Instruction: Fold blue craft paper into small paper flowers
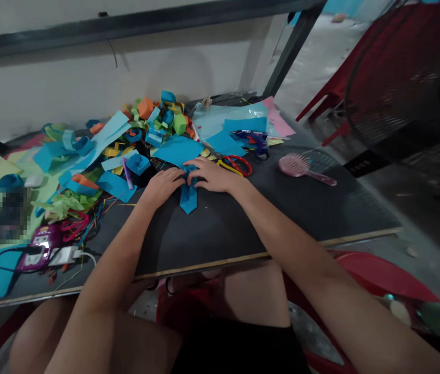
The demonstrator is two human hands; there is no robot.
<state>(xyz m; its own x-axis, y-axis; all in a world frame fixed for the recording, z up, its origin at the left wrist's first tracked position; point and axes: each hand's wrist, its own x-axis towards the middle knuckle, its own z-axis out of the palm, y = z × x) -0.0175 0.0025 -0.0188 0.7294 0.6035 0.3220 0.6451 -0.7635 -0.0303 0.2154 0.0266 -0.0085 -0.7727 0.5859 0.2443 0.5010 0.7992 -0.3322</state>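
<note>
A folded strip of blue paper (189, 200) with a pointed end lies on the dark table, its tip toward me. My left hand (163, 187) rests at its left side, fingers bent and fingertips against the paper. From the right, my right hand (214, 175) holds it, with the thumb and forefinger on either side of a fold. Part of the paper is hidden beneath my fingers. Just behind the right hand lie scissors (239, 165) with red and yellow handles, beside flat blue sheets (179, 149).
A heap of folded paper pieces (153, 117) sits at the back. Right of it are a blue glue gun (255, 139) and a pink hairbrush (296, 165). A purple power strip (43, 246) with cables lies left. A fan (402, 88) stands beyond the table's right edge.
</note>
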